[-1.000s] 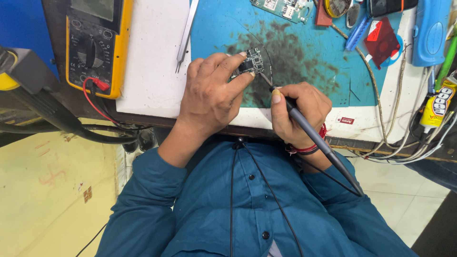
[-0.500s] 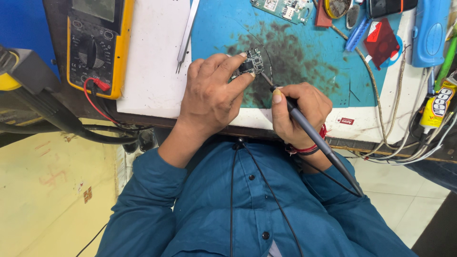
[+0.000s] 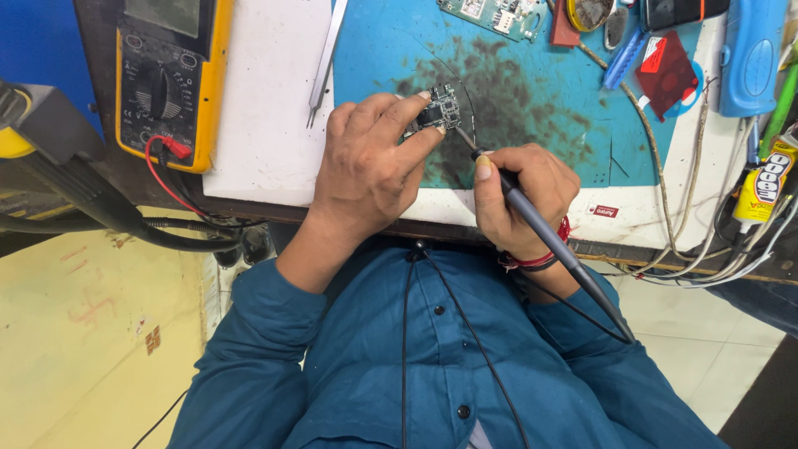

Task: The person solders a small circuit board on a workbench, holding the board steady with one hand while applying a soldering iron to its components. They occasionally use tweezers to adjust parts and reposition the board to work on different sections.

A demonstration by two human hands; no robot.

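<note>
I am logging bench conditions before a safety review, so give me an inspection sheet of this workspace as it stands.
Surface: blue mat, darkly stained in the middle, on a white bench top.
Job's things: small circuit board; soldering iron, tip at the board.
Clutter: tweezers, multimeter, second circuit board, red plastic piece, glue tube.
Grippers: left hand pinches the small board; right hand grips the iron like a pen.
Cables: tangled wires at the bench's right edge.
Surroundings: pale floor.
</note>
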